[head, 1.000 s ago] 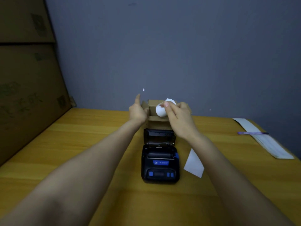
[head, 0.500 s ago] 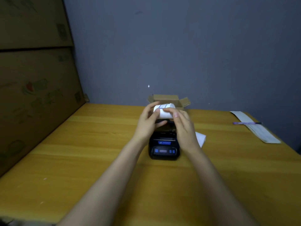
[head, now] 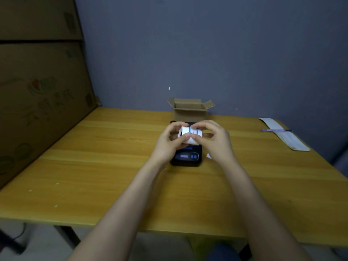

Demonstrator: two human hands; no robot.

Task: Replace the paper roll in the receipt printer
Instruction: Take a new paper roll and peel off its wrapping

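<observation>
A white paper roll [head: 190,135] with a thin blue band around it is held in the air between both hands. My left hand [head: 168,145] grips its left end and my right hand [head: 216,143] pinches its right side. Directly below sits the black receipt printer [head: 186,157] with a blue-lit panel. My hands hide its upper half and its lid.
An open small cardboard box [head: 190,110] stands behind the printer near the wall. A white paper scrap [head: 208,156] peeks out right of the printer. A long paper strip [head: 284,135] with a purple pen [head: 275,130] lies far right. Big cardboard boxes [head: 37,95] line the left.
The roll came out of the small box and toward me, over the printer. My left hand joined the right on the roll. The camera pulled back, showing the table's near edge.
</observation>
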